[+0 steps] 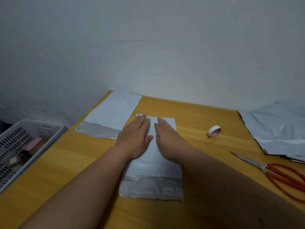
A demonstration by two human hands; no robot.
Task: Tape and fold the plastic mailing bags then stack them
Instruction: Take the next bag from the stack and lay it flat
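A white plastic mailing bag [153, 169] lies flat in the middle of the wooden table [66, 162], its grey flap end toward me. My left hand [135, 134] and my right hand [166, 134] press flat on its far half, side by side, fingers straight. A second mailing bag [110, 113] lies flat at the far left, grey flap toward me. A small roll of white tape [214, 131] stands on the table to the right of my hands.
A heap of loose mailing bags [279, 129] covers the table's right edge. Red-handled scissors [272, 172] lie in front of that heap. A grey slotted basket [21, 146] with small items stands off the table's left side. A pale wall rises behind.
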